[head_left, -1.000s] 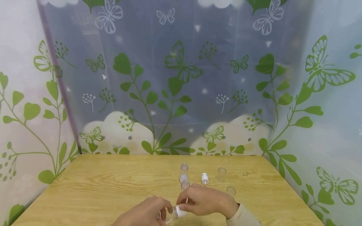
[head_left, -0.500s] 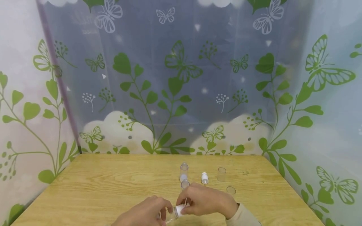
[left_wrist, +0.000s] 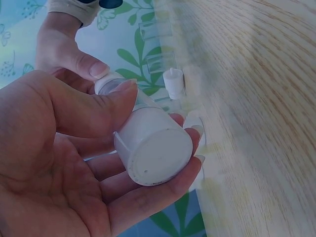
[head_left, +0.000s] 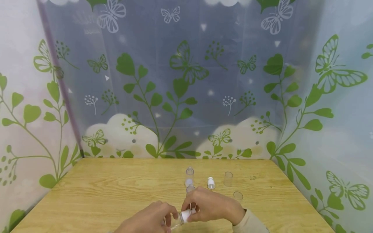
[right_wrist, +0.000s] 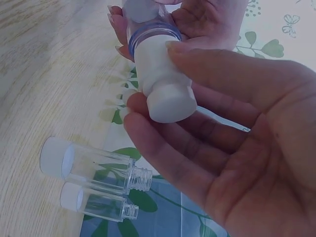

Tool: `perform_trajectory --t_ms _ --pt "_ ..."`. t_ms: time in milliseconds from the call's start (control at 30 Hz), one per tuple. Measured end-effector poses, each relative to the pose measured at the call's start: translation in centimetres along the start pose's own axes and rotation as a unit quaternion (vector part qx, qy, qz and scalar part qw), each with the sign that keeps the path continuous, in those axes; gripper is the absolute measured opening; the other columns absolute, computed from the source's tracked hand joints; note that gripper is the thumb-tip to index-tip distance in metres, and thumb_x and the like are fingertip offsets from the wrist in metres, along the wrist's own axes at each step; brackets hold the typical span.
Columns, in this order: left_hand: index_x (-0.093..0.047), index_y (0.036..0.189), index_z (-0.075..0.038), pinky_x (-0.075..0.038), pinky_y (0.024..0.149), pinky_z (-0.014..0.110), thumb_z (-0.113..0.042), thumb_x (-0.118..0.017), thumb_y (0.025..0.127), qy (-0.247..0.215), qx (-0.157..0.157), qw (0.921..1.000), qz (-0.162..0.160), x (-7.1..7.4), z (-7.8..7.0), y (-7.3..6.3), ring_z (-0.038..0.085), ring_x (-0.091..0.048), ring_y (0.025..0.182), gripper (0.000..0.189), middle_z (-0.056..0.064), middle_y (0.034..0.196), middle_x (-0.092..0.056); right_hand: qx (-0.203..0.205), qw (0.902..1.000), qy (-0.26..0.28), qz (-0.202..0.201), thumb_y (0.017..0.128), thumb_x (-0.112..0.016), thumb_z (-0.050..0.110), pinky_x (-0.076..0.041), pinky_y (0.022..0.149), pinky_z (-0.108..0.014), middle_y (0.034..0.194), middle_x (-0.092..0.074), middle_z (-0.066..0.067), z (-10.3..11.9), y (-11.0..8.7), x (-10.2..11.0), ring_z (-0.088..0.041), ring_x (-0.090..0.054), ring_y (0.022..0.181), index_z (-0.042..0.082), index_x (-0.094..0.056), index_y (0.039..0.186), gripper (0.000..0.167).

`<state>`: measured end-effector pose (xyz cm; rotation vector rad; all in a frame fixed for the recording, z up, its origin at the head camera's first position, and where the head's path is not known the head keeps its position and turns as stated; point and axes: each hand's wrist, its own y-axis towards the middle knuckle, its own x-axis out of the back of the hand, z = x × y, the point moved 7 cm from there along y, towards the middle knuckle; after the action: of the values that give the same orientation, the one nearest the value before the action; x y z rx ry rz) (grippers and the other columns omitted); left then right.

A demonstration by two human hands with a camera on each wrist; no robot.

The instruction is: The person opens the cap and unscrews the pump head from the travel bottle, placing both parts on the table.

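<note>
My left hand (head_left: 151,218) grips a clear bottle with a thick white base (left_wrist: 160,153), thumb on top and fingers underneath. The bottle lies tilted on its side above the table, neck toward the right. My right hand (head_left: 214,205) holds the white pump top (right_wrist: 160,66) seated on the bottle's neck, with the thumb on its collar and fingers curled below. In the right wrist view, the pump's round end faces the camera. A bluish clear ring (right_wrist: 153,34) shows where pump and bottle meet.
Two clear bottles with white bases, a larger one (right_wrist: 98,165) and a smaller one (right_wrist: 101,201), stand uncapped beyond the hands. A loose white pump top (head_left: 211,183) stands to their right. Further right are two clear covers (head_left: 228,179) on the wooden table (head_left: 122,184). Patterned curtains surround it.
My right thumb and fingers have shifted slightly on the pump top, so more of its white collar and end shows. The left hand keeps its hold; the other things stay put.
</note>
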<state>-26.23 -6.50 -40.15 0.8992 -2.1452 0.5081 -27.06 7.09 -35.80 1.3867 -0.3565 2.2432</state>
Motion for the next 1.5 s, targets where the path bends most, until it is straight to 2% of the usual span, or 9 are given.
perform_trajectory --t_ms 200,333,467,567,933,1233,1500 --pt "-0.073 0.110 -0.007 -0.050 0.066 0.020 -0.001 -0.077 0.086 -0.010 0.001 0.9999 0.000 0.06 -0.05 -0.03 -0.001 -0.058 0.071 0.025 -0.007 0.081 -0.071 -0.002 1.0000 0.005 0.003 0.091 -0.079 0.012 -0.054 0.072 -0.010 0.103 -0.077 0.005 0.01 -0.06 -0.07 0.007 -0.066 0.088 0.012 -0.077 0.111 0.021" --pt "-0.073 0.110 -0.006 -0.050 0.064 0.019 -0.001 -0.077 0.086 -0.008 -0.003 1.0000 -0.001 0.09 -0.08 0.02 -0.001 -0.059 0.069 0.025 -0.007 0.081 -0.072 0.008 0.9999 0.009 0.004 0.098 -0.070 0.013 -0.054 0.074 -0.009 0.106 -0.078 0.002 -0.05 -0.09 -0.10 0.007 -0.067 0.090 0.010 -0.076 0.114 0.018" --pt "-0.073 0.110 -0.007 -0.051 0.064 0.019 -0.001 -0.077 0.086 -0.006 -0.005 1.0000 -0.002 0.09 -0.06 0.03 -0.001 -0.059 0.069 0.025 -0.006 0.081 -0.072 0.026 0.9995 0.019 -0.002 0.106 -0.055 0.012 -0.053 0.074 -0.010 0.103 -0.079 -0.003 -0.08 -0.08 -0.08 0.011 -0.060 0.074 0.007 -0.076 0.115 0.023" --pt "-0.074 0.110 -0.007 -0.050 0.064 0.019 -0.001 -0.077 0.086 -0.008 -0.003 1.0000 -0.002 0.11 -0.04 0.04 -0.001 -0.059 0.069 0.025 -0.006 0.082 -0.072 0.029 0.9993 0.023 -0.002 0.108 -0.051 0.011 -0.052 0.073 -0.010 0.097 -0.078 -0.004 -0.14 -0.05 -0.16 0.012 -0.052 0.064 0.006 -0.076 0.115 0.026" --pt "-0.074 0.110 -0.006 -0.050 0.066 0.019 0.000 -0.077 0.085 0.017 -0.013 0.9998 -0.004 0.05 -0.23 0.06 -0.003 -0.059 0.071 0.025 -0.007 0.081 -0.072 -0.002 1.0000 0.003 0.008 0.099 -0.068 0.014 -0.053 0.076 -0.010 0.102 -0.078 0.002 -0.18 -0.03 -0.35 0.008 -0.067 0.086 0.010 -0.077 0.112 0.016" --pt "-0.073 0.111 -0.006 -0.050 0.066 0.018 -0.001 -0.078 0.086 0.007 -0.009 0.9999 -0.004 -0.03 -0.19 -0.05 -0.003 -0.058 0.070 0.026 -0.008 0.082 -0.072 0.000 1.0000 -0.002 -0.003 0.090 -0.079 0.010 -0.053 0.071 -0.008 0.099 -0.077 0.003 0.02 0.09 -0.20 0.008 -0.066 0.088 0.009 -0.079 0.106 0.016" --pt "-0.073 0.110 -0.008 -0.049 0.067 0.019 -0.003 -0.078 0.086 0.013 -0.003 0.9999 -0.006 0.06 -0.14 -0.13 -0.002 -0.055 0.073 0.026 -0.009 0.082 -0.070 -0.002 1.0000 -0.008 -0.005 0.090 -0.080 0.013 -0.052 0.070 -0.008 0.100 -0.076 0.003 -0.05 0.07 -0.21 0.008 -0.065 0.087 0.010 -0.078 0.107 0.017"
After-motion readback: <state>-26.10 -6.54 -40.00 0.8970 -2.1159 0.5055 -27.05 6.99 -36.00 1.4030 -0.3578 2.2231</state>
